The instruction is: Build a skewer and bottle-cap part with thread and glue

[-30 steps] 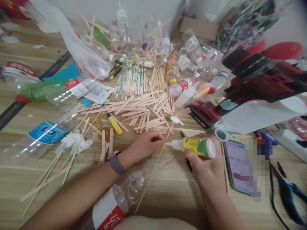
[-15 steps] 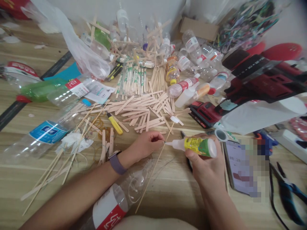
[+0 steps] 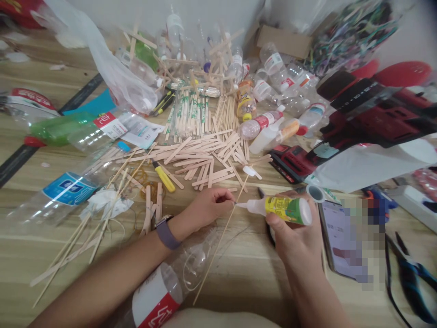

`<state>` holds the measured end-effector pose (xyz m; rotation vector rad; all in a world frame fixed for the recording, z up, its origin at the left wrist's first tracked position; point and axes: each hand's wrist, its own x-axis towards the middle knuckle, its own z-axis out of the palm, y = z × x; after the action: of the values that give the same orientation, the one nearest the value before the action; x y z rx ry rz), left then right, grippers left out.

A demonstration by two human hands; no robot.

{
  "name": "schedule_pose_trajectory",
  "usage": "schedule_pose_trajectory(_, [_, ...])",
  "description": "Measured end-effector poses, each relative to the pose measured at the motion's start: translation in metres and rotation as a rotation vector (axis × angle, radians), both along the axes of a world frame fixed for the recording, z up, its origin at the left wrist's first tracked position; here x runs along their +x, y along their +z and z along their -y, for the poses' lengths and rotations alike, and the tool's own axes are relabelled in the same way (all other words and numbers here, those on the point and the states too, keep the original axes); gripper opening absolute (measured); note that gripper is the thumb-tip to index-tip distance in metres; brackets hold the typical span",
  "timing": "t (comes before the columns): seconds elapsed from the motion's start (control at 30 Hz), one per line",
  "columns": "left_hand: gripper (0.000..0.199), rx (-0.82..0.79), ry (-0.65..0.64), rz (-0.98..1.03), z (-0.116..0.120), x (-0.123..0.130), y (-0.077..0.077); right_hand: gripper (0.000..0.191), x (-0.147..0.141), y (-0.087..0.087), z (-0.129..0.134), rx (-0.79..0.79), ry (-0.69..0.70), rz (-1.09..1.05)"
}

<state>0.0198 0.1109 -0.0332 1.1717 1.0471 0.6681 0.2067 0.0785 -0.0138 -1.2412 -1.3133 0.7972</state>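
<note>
My right hand is wrapped around a glue bottle with a yellow and green label, tipped on its side. Its pointed white nozzle meets a thin bamboo skewer or comes very close to it. Thumb and fingertips of my left hand are pinched together at the same spot; what lies between them is too small to name. A white piece sits at the skewer's far end. Fine dark thread curves over the table beside the skewer. Under my left forearm lies a clear plastic bottle with a red and white label.
Loose craft sticks are heaped ahead, with a yellow cutter beside them. Several plastic bottles stand and lie behind. At right are a red power drill, a phone and pliers. Bundled skewers lie at left.
The glue bottle and my right hand have shifted very slightly to the right, the nozzle still at the skewer. My left hand stays in place.
</note>
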Motion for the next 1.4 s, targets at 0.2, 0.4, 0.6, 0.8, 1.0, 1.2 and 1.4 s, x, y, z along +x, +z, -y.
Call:
schedule_pose_trajectory(0.2, [0.008,-0.01,0.005,0.005,-0.0005,0.0004,0.0007,0.034,-0.0011,-0.0015,0.0,0.007,-0.032,-0.036])
schedule_pose_trajectory(0.4, [0.008,-0.015,0.009,-0.005,-0.0003,0.0006,0.0037,0.034,-0.0011,-0.0001,-0.0001,0.006,-0.043,-0.012])
schedule_pose_trajectory(0.6, [0.008,0.0,0.003,0.011,-0.0004,0.0003,0.0003,0.031,-0.0018,0.0043,-0.0006,0.045,-0.007,0.054])
schedule_pose_trajectory(0.8, [0.008,0.009,0.007,0.012,0.0,0.0006,-0.0011,0.031,-0.0013,0.0035,-0.0014,0.054,-0.008,0.064])
schedule_pose_trajectory(1.0, [0.009,0.001,0.004,0.01,0.0004,0.0004,0.0008,0.031,-0.0011,0.003,0.0003,0.056,-0.007,0.048])
schedule_pose_trajectory(1.2, [0.008,0.0,0.008,0.014,0.0,0.0008,-0.0004,0.03,-0.0018,0.0027,0.0004,0.037,-0.025,0.024])
schedule_pose_trajectory(1.4, [0.008,0.003,0.007,0.017,-0.0003,0.0011,-0.0012,0.032,-0.003,0.0046,0.001,0.029,-0.039,0.08])
